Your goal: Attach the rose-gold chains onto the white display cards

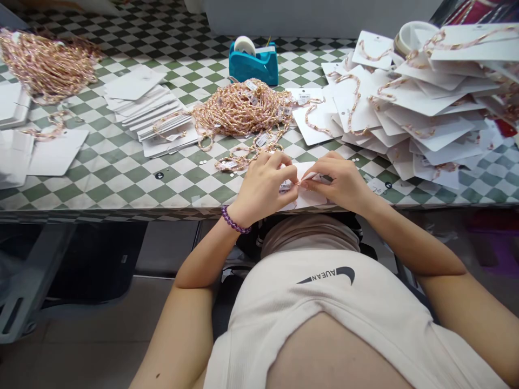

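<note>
At the table's front edge, both of my hands are closed in pinches and their fingertips nearly meet. My left hand, with a purple bead bracelet on its wrist, pinches a pink-and-gold beaded bracelet, mostly hidden by the fingers. A small barcode tag shows beside its fingers. My right hand pinches the same bracelet's end from the other side. Beneath the fingertips lies a white card. Just beyond are loose beaded bracelets and a large heap of beaded bracelets, some with tags.
White cards are stacked left of the heap. Cards with bracelets on them pile up at the right. A teal tape dispenser stands at the back. Another bracelet bundle lies far left on the checkered tablecloth.
</note>
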Demonstrator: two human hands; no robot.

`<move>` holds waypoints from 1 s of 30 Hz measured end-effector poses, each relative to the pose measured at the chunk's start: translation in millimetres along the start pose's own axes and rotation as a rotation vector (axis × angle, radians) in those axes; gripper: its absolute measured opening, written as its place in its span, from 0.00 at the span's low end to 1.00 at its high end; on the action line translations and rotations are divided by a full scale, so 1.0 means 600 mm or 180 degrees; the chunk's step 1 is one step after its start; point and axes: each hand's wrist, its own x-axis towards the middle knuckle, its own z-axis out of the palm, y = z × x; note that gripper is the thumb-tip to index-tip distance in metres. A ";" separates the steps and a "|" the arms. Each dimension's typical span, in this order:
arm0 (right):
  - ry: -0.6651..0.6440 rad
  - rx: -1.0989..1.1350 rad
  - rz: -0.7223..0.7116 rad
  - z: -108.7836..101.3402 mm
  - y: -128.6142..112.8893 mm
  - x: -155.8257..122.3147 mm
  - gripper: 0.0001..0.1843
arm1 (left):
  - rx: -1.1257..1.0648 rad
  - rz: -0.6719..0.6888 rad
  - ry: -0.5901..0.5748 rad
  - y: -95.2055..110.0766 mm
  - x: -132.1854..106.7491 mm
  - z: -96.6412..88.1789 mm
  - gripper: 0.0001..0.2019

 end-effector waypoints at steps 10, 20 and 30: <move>-0.0366 0.0221 0.0434 -0.010 -0.002 0.026 0.04 | 0.0040 0.0026 0.0053 -0.002 0.001 0.003 0.04; -0.0433 0.0907 0.0899 -0.009 0.007 0.036 0.14 | -0.0033 0.0033 0.0013 0.000 0.001 -0.001 0.04; -0.1271 0.0653 0.1011 -0.029 0.006 0.072 0.13 | -0.0048 0.0138 0.0050 -0.004 0.000 0.001 0.06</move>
